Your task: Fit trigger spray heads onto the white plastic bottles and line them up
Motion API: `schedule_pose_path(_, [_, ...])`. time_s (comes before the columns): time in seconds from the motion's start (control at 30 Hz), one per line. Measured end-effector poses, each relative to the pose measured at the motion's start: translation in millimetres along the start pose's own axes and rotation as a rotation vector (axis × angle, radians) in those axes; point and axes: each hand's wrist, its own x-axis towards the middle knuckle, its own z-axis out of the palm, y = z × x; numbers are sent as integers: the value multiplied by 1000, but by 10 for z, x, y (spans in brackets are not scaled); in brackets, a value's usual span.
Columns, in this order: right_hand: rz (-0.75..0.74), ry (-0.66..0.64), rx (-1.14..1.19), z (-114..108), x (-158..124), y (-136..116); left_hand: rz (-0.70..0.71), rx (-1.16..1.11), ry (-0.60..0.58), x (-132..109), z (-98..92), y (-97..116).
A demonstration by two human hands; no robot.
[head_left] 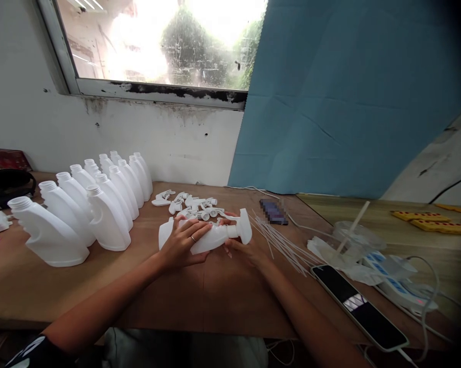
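A white spray bottle (211,244) lies on its side between my hands, just over the table, with its white trigger head (245,226) pointing right. My left hand (185,240) is wrapped over the bottle's body; a ring shows on one finger. At the neck, the fingers of my right hand (241,247) close around the joint of bottle and trigger head, partly hidden behind it. Just beyond the bottle is a pile of loose white trigger heads (194,205). To the right of my right hand lie several thin white tubes (280,243).
Rows of open-necked white bottles (111,220) stand at the left. A smartphone (361,306) on a cable lies at the right, near a power strip (401,289) and a plastic cup (353,240) with a straw. Another phone (273,211) lies farther back, before a blue cloth (330,102).
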Motion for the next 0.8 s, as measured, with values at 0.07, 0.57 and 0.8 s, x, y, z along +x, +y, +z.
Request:
schedule_pose_path(0.07, [19,6,-31,-13,4,22,-3,-6,-11,-5,12,6])
schedule_pose_path(0.57, [-18,41,92,-59,-7,-95,-105,-127,-55,78,-111,-28])
schedule_pose_path(0.8, [-149,242,189,-270,41,-252,-411,-424,-252,85,-258,-241])
